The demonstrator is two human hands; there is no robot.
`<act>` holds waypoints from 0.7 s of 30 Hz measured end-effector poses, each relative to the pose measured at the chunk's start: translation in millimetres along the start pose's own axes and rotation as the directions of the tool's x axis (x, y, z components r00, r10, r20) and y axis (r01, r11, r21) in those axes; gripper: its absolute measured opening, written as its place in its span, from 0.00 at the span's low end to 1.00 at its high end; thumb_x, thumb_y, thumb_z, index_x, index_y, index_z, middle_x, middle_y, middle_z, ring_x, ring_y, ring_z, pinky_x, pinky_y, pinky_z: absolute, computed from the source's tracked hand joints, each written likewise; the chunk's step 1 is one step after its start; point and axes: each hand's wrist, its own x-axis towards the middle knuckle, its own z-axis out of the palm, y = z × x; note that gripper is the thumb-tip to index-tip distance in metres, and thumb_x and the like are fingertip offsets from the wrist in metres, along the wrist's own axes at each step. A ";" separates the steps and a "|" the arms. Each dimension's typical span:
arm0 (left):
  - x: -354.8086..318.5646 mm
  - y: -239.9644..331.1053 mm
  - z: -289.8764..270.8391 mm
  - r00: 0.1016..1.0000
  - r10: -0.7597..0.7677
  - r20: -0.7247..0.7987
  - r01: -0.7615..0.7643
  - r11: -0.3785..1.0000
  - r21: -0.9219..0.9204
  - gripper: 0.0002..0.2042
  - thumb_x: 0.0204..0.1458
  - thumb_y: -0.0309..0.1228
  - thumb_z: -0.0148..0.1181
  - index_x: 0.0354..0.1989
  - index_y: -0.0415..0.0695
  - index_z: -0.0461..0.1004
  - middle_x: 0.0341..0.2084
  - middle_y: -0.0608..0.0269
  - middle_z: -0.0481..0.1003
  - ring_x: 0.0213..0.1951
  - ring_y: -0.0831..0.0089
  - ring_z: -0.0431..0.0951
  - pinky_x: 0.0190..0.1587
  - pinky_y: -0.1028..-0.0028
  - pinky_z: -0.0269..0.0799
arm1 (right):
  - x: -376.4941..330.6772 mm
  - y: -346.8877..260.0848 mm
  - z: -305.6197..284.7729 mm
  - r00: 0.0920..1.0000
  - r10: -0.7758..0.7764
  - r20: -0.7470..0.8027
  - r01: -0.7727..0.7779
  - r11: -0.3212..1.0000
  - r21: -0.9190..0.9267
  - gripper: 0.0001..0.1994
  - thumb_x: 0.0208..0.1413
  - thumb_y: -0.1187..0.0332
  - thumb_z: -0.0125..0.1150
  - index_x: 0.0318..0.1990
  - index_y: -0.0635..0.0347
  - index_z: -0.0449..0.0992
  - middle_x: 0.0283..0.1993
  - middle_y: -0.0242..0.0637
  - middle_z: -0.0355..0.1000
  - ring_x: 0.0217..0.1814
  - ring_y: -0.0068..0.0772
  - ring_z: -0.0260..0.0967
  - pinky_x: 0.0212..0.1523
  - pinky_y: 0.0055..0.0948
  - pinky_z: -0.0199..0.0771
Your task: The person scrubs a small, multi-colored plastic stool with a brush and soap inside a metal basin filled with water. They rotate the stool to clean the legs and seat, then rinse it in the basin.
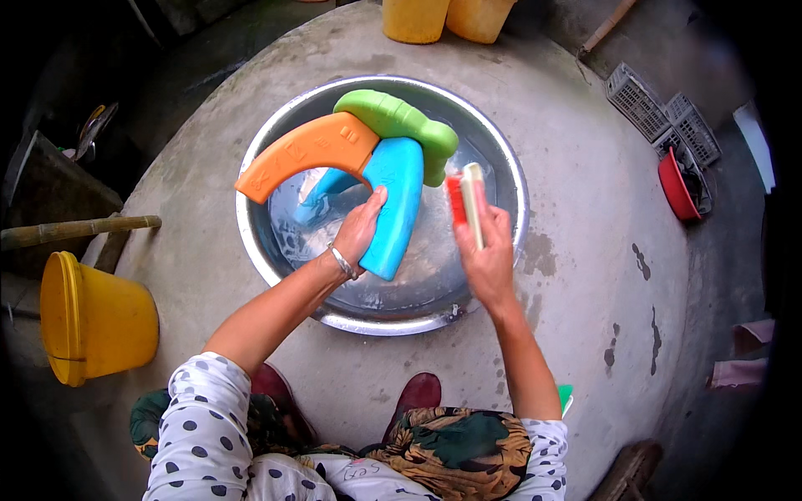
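What looks like a child's plastic stool (394, 179) is held tilted over a round metal basin (384, 325). It has curved orange and blue legs and a green part at its far end; another blue leg reaches down into the basin. My left hand (359, 230), a bracelet at its wrist, is closed around the near blue leg, with part of the fingers hidden behind it. Over the basin's right side, my right hand (489, 255) grips a scrub brush (474, 196) with a pale back and red bristles. The bristles face the stool, apart from it. Water glistens in the basin.
A yellow bucket (109, 317) lies tilted at the left, below a bamboo pole (75, 231). Two yellow containers (415, 18) stand beyond the basin. Grey plastic crates (639, 102) and a red basin (675, 188) are at the right. Wet marks spot the concrete floor.
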 end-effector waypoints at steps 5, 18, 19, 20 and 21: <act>-2.1 -7.3 8.3 0.994 0.103 0.025 -0.101 0.992 -0.081 0.26 0.58 0.50 0.44 0.46 0.35 0.69 0.36 0.59 0.74 0.33 0.75 0.75 0.38 0.77 0.72 | -8.1 -31.8 15.9 0.951 -0.284 0.123 0.298 0.948 -0.114 0.27 0.48 0.56 0.61 0.57 0.52 0.68 0.45 0.50 0.64 0.46 0.46 0.63 0.46 0.39 0.65; 0.9 -13.4 7.5 0.978 0.002 0.206 -0.056 0.964 0.259 0.20 0.61 0.42 0.41 0.52 0.39 0.66 0.43 0.59 0.73 0.43 0.74 0.75 0.46 0.74 0.72 | 13.0 8.6 26.6 0.955 -0.298 0.012 0.288 0.913 -0.288 0.27 0.44 0.62 0.63 0.56 0.49 0.69 0.41 0.49 0.64 0.42 0.48 0.64 0.39 0.42 0.65; 1.0 -19.3 7.6 0.978 0.003 0.208 -0.030 0.991 0.127 0.22 0.62 0.45 0.38 0.52 0.38 0.66 0.43 0.59 0.73 0.42 0.75 0.75 0.45 0.76 0.72 | 23.1 9.7 26.7 0.959 -0.283 0.014 0.274 0.916 -0.293 0.27 0.44 0.62 0.63 0.56 0.49 0.69 0.40 0.48 0.64 0.41 0.48 0.64 0.39 0.42 0.65; 1.2 -22.9 11.4 0.980 0.049 0.195 -0.070 0.992 0.106 0.22 0.61 0.45 0.39 0.49 0.38 0.67 0.39 0.61 0.73 0.38 0.77 0.74 0.42 0.77 0.71 | 28.9 9.3 23.2 0.963 -0.271 0.014 0.262 0.916 -0.304 0.28 0.44 0.62 0.63 0.56 0.49 0.68 0.40 0.48 0.64 0.41 0.48 0.64 0.38 0.42 0.66; 0.5 -23.2 10.4 0.980 0.100 0.170 -0.117 0.989 0.093 0.22 0.61 0.46 0.41 0.47 0.38 0.69 0.36 0.63 0.73 0.35 0.78 0.74 0.39 0.78 0.71 | 20.8 -1.0 23.0 0.954 -0.298 0.044 0.296 0.897 -0.327 0.28 0.43 0.61 0.63 0.57 0.48 0.68 0.40 0.47 0.64 0.41 0.48 0.64 0.38 0.42 0.65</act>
